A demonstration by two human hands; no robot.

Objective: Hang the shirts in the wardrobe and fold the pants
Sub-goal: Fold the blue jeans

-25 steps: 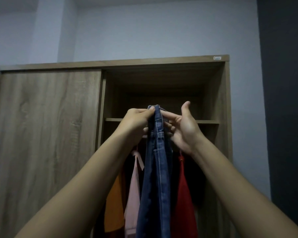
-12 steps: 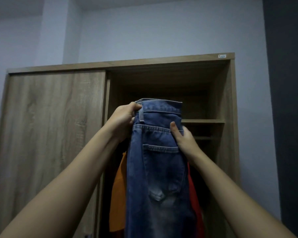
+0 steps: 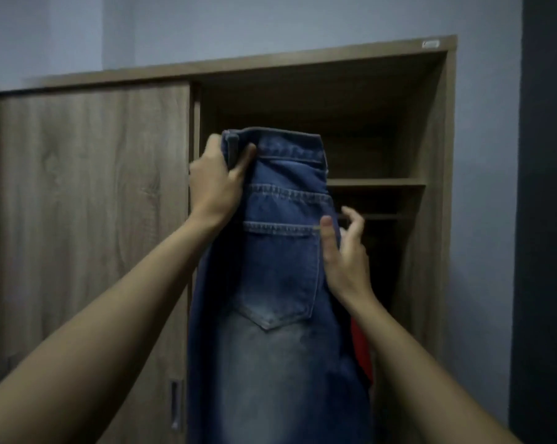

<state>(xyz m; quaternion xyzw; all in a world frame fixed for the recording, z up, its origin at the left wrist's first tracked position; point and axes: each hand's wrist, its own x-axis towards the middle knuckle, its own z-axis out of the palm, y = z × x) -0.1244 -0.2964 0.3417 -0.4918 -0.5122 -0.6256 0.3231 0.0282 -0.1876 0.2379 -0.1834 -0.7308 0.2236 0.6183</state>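
A pair of blue jeans (image 3: 280,277) hangs upright in front of the open wardrobe, back pocket facing me, faded lower down. My left hand (image 3: 217,184) is shut on the left end of the waistband. My right hand (image 3: 344,254) rests at the jeans' right edge beside the pocket, thumb on the denim, fingers spread and loose behind. A red shirt (image 3: 362,354) shows behind the jeans at the right; other hanging clothes are hidden by the denim.
The wooden wardrobe (image 3: 443,155) has its sliding door (image 3: 91,219) closed on the left, with a handle (image 3: 174,402) low down. Inside the open right half is a shelf (image 3: 376,182) with a rail below. A dark wall edge stands at the far right.
The jeans turned from edge-on to flat, pocket side toward me. My right hand slid down the right edge and its fingers opened. The view moved closer to the wardrobe.
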